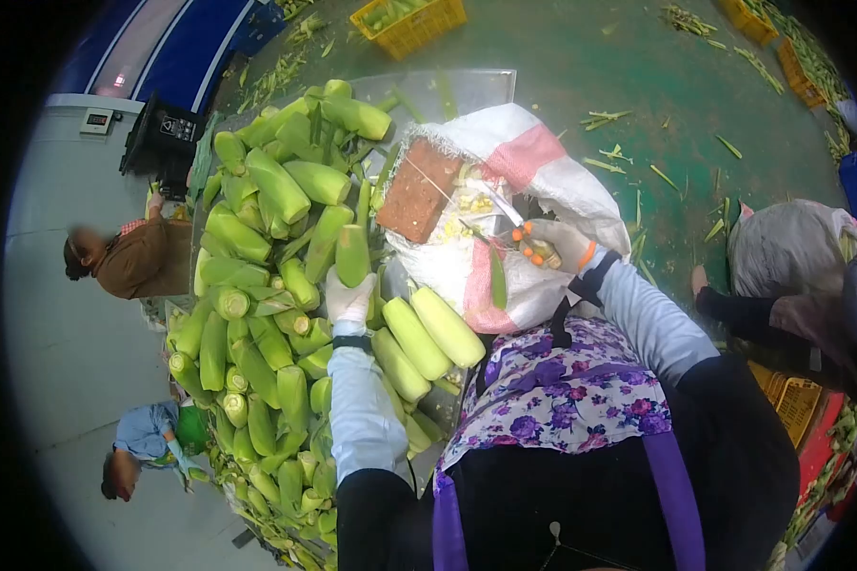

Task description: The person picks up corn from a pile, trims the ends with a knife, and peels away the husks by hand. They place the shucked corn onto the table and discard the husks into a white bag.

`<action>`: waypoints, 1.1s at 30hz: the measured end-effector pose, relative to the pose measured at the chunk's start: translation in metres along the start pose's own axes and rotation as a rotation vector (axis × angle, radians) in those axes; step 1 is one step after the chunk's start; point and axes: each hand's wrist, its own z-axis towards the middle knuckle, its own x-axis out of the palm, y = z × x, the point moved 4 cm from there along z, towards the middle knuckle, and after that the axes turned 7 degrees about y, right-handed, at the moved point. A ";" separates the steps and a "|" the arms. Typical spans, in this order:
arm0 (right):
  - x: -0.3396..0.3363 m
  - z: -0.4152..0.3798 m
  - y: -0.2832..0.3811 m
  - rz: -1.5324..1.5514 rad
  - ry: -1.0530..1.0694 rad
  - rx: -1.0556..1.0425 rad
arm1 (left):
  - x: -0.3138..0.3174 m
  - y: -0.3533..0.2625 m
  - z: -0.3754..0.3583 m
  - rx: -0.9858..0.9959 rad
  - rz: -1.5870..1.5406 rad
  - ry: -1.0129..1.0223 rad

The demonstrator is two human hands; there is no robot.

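My left hand, in a white glove, is closed around the lower end of a green ear of corn standing up from the pile. My right hand, gloved with orange at the fingers, grips a knife whose blade points up and left over an open white sack with pink stripes. Pale cut bits lie inside the sack. A red brick rests on its left edge. Below, between my arms, several paler, husked ears lie side by side. A green husk leaf hangs over the sack's near side.
A large heap of unhusked corn covers the table on my left. Two people work beyond it; another person sits at right near a full sack. A yellow crate and scattered husks lie on the green floor.
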 end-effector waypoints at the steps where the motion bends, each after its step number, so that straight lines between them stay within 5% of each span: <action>1: 0.011 -0.008 0.005 0.076 0.105 -0.034 | 0.001 -0.012 -0.009 -0.017 -0.188 0.037; 5: -0.016 -0.008 -0.007 -0.387 -0.180 0.113 | -0.002 -0.082 -0.044 0.001 -0.895 0.209; 9: -0.017 -0.062 -0.007 -0.489 -0.237 0.370 | 0.012 -0.118 -0.068 0.062 -1.252 0.430; 11: -0.028 -0.057 0.002 -0.915 -0.290 0.247 | 0.028 -0.135 -0.077 0.006 -1.460 0.474; 13: 0.005 -0.044 0.024 -0.772 -0.313 -0.054 | 0.041 -0.144 -0.084 -0.107 -1.664 0.468; 15: 0.006 -0.009 0.008 -0.593 -0.220 -0.210 | 0.050 -0.151 -0.086 -0.016 -1.762 0.593; 17: 0.012 0.016 -0.010 -0.823 -0.284 -0.130 | 0.052 -0.155 -0.090 0.026 -1.783 0.611; 19: 0.048 0.020 -0.036 -1.195 -0.040 0.075 | 0.050 -0.155 -0.096 0.023 -1.730 0.526; 24: 0.089 -0.034 -0.067 -1.198 0.394 0.275 | 0.035 -0.142 -0.115 0.008 -1.824 0.429; 27: 0.051 -0.018 -0.051 -1.208 0.395 0.160 | 0.026 -0.135 -0.128 0.026 -1.808 0.392; 29: 0.049 -0.010 -0.006 -1.479 0.109 -0.181 | 0.023 -0.135 -0.138 0.035 -1.769 0.373; 33: 0.082 0.031 0.039 -0.771 -0.096 0.116 | 0.030 -0.138 -0.145 0.029 -1.803 0.373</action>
